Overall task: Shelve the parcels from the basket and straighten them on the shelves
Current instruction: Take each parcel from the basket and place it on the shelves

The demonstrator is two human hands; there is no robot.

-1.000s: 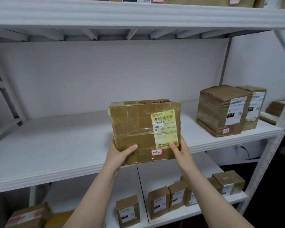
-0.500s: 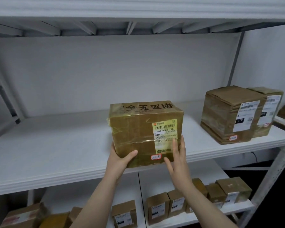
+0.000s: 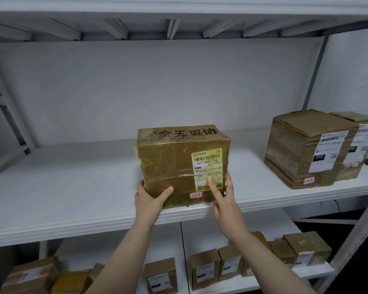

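Note:
A brown taped parcel (image 3: 174, 164) with a yellow label and a small red-edged sticker rests on the front edge of the white middle shelf (image 3: 72, 187). My left hand (image 3: 151, 198) grips its lower left corner, thumb across the front face. My right hand (image 3: 223, 196) lies flat against the lower right of the front face, fingers spread over the label. The basket is out of view.
Two larger taped parcels (image 3: 308, 149) stand side by side at the right end of the same shelf. Several small boxes (image 3: 204, 268) line the lower shelf. A white upright post (image 3: 357, 236) slants at the right. The upper shelf's underside hangs overhead.
The parcel has come down from my raised hands onto the shelf edge. My right hand went from gripping its lower right corner to lying flat on the front.

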